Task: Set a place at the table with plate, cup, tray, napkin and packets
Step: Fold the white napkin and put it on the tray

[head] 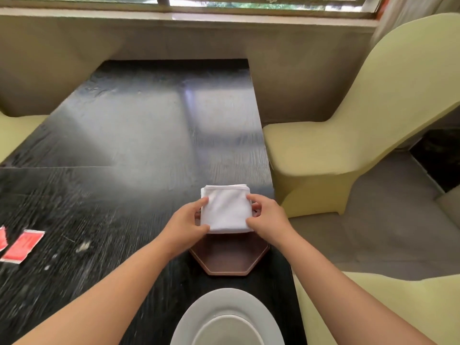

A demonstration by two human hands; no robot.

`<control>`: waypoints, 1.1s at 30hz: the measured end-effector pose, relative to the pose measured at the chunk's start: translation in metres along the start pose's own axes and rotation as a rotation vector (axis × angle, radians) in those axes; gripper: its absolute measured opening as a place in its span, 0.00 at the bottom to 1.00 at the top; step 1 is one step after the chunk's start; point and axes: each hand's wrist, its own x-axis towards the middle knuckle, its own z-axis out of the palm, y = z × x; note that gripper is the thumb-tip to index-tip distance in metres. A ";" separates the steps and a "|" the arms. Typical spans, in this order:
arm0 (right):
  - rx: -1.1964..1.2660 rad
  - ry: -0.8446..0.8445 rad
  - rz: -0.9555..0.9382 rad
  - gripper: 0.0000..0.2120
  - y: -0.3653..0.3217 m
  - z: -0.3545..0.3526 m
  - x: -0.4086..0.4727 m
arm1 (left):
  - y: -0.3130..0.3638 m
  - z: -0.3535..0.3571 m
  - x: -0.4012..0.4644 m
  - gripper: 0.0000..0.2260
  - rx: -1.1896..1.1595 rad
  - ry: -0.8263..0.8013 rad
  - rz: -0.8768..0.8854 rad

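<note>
Folded white napkin [225, 210] just below the middle of the frame, pinched from both sides over the far end of a brown octagonal tray [229, 260]. Left hand [185, 224] curled on the napkin's left edge, thumb on top at the near corner and a fingertip on the upper edge, other fingers tucked beneath. Right hand [267, 217] likewise closed on the right edge, thumb at the near right corner, fingers bent around the side. Impossible to tell whether the napkin rests on the tray or is held just above it. Tray lying flat on the dark wood-grain table [124, 135], close to the table's right edge. Directly below the tray, at the bottom of the frame, a grey plate [196, 312] with a smaller round dish [227, 329] sitting inside it, both cut off by the frame edge. Far to the left, at mid-height on the frame's left edge, two red packets [23, 245] flat on the table, well apart from the tray. Pale yellow covered chairs [348, 135] at right, another at lower right. Window [224, 2] along the top.
</note>
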 end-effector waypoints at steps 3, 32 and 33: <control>-0.077 -0.023 -0.003 0.29 0.003 0.007 0.006 | -0.011 0.007 0.004 0.31 0.048 0.013 -0.022; -0.786 0.070 -0.290 0.11 -0.082 -0.004 -0.087 | 0.060 -0.049 -0.087 0.13 0.852 0.211 0.219; -0.788 0.079 -0.307 0.11 -0.094 -0.006 -0.100 | 0.069 -0.057 -0.101 0.13 0.864 0.226 0.210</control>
